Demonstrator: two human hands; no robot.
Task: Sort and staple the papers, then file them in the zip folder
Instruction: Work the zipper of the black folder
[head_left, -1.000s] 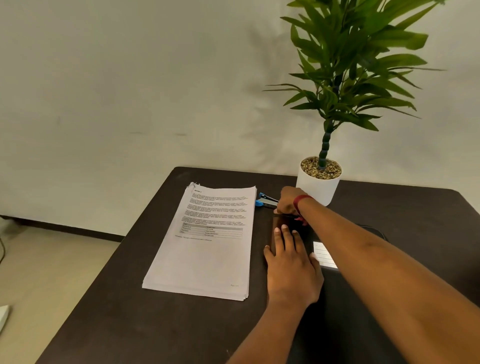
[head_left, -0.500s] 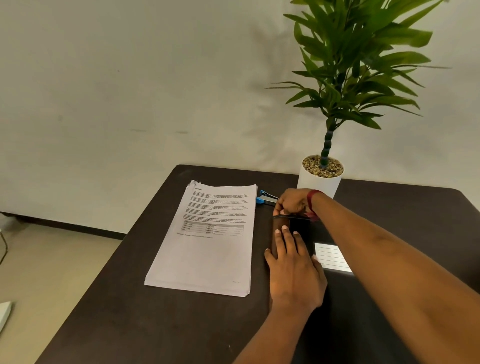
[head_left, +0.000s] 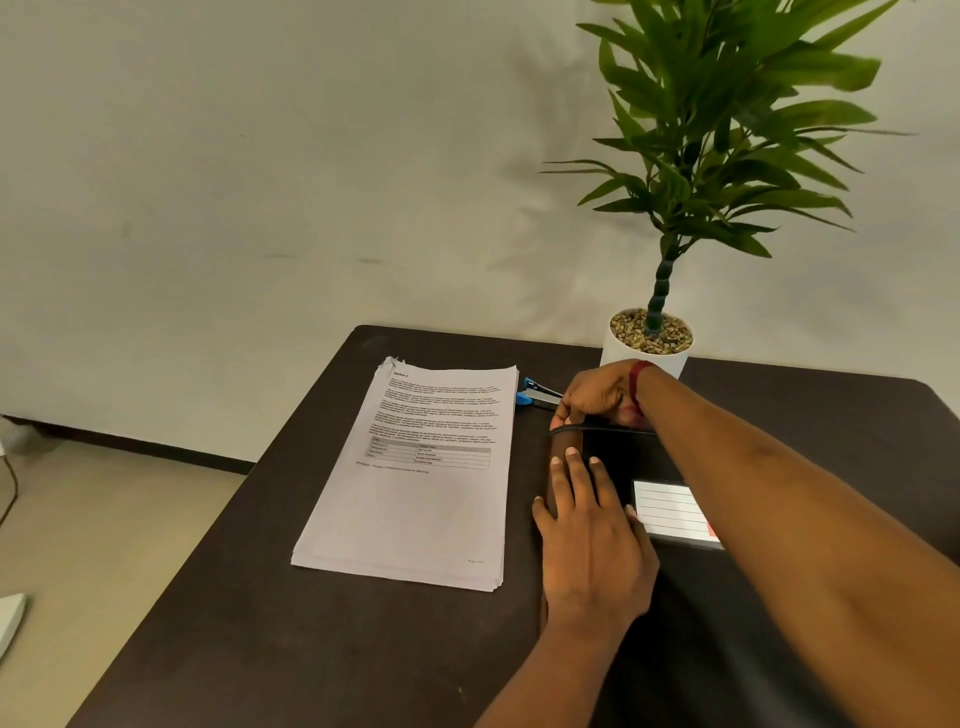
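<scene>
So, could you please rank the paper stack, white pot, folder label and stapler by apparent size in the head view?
1. paper stack, clearly largest.
2. white pot and folder label: these look alike and both are partly covered, so unranked.
3. stapler, smallest, its end hidden by the right hand.

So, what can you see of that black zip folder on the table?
The zip folder is black and flat, lying on the dark table right of the paper stack. A white lined label sits on its front. The left hand presses flat on it; the right hand pinches its far edge. The right arm hides part.
</scene>
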